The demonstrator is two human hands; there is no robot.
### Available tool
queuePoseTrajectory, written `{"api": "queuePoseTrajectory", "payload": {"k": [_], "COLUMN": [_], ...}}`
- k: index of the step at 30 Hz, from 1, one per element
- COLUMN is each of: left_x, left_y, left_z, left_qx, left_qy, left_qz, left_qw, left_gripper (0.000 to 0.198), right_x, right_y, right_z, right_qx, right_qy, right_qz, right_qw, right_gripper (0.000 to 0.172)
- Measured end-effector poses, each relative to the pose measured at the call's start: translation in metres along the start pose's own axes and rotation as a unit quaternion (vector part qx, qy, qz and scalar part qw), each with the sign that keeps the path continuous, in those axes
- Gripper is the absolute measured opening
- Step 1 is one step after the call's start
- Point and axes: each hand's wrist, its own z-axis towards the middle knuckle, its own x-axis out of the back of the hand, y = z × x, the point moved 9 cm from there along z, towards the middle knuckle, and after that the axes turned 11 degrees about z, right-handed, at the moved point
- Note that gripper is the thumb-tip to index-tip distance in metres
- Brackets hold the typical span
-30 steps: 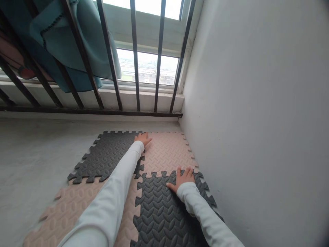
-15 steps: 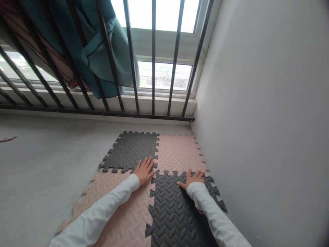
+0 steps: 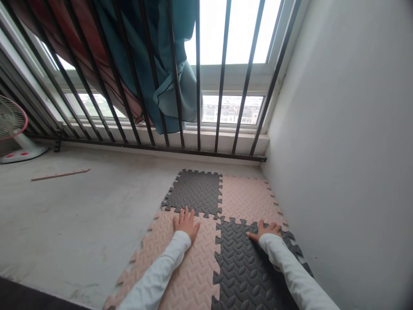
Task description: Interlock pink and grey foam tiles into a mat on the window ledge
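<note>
Foam puzzle mats lie joined on the floor in a checker of grey and pink. My left hand [image 3: 186, 224] rests flat, fingers spread, on the near pink mat [image 3: 190, 271], its fingertips by the seam with the far grey mat [image 3: 195, 191]. My right hand [image 3: 266, 230] lies with fingers apart on the near grey mat [image 3: 248, 271], close to the seam with the far pink mat [image 3: 248, 196]. Both hands press from above and hold nothing. The near ends of the two closer mats run out of view.
A white wall [image 3: 348, 172] borders the mats on the right. Dark railing bars [image 3: 222, 86] stand in front of the windows, with teal and red cloth [image 3: 174, 90] behind them. On the left floor are a thin stick [image 3: 61, 174] and a fan [image 3: 13, 125].
The view has swung left, bringing the fan and the whole stick into sight. My left hand has shifted left along the seam, away from the mats' meeting corner. My right hand stays about in place.
</note>
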Motion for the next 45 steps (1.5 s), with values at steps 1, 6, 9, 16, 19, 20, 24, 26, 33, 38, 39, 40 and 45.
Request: {"api": "queuePoseTrajectory", "payload": {"k": [1,6,9,16,19,20,24,26,33,38,39,40,45], "left_x": [-0.003,-0.001,0.002,-0.007,0.003,0.008,0.017,0.012,0.026,0.038,0.038,0.038,0.027], "left_y": [-0.006,-0.033,-0.063,-0.092,-0.064,-0.044,0.053,0.082,0.098,0.105,0.106,0.107,0.110], "left_z": [0.000,0.014,0.020,0.026,0.027,0.026,0.006,-0.004,0.001,0.010,0.012,0.015,0.031], "left_qx": [-0.009,-0.054,0.005,0.027,0.006,-0.028,-0.236,-0.277,-0.239,-0.173,-0.159,-0.149,-0.153], "left_qy": [-0.008,-0.039,-0.010,-0.054,-0.072,-0.060,0.016,0.025,0.030,0.034,0.031,0.027,-0.060], "left_qz": [-0.009,-0.038,0.001,-0.001,-0.002,-0.003,-0.041,-0.063,-0.072,-0.038,-0.036,-0.039,-0.075], "left_qw": [1.000,0.997,1.000,0.998,0.997,0.998,0.971,0.959,0.968,0.984,0.986,0.988,0.984], "left_gripper": [0.059,0.045,0.048,0.051,0.057,0.057,0.054,0.052,0.045,0.047,0.045,0.043,0.039], "right_x": [0.000,-0.001,-0.003,-0.002,-0.001,-0.001,-0.002,-0.003,0.003,0.001,0.001,0.001,0.001], "right_y": [0.000,0.000,0.000,0.000,0.000,0.000,0.000,0.000,-0.001,-0.001,-0.001,-0.001,-0.002], "right_z": [0.000,0.001,0.003,0.003,0.002,0.002,0.004,0.005,-0.002,-0.002,-0.001,-0.001,-0.002], "right_qx": [0.000,-0.001,0.000,0.001,-0.005,-0.006,-0.002,-0.001,-0.007,-0.002,-0.001,-0.001,-0.006], "right_qy": [0.000,-0.004,-0.006,-0.010,-0.014,-0.013,-0.003,-0.003,-0.012,-0.021,-0.021,-0.021,-0.034], "right_qz": [-0.003,-0.008,-0.011,-0.011,-0.008,-0.007,0.001,-0.001,-0.002,0.011,0.012,0.012,0.014], "right_qw": [1.000,1.000,1.000,1.000,1.000,1.000,1.000,1.000,1.000,1.000,1.000,1.000,0.999], "right_gripper": [0.100,0.103,0.102,0.101,0.102,0.102,0.101,0.102,0.104,0.105,0.106,0.106,0.110]}}
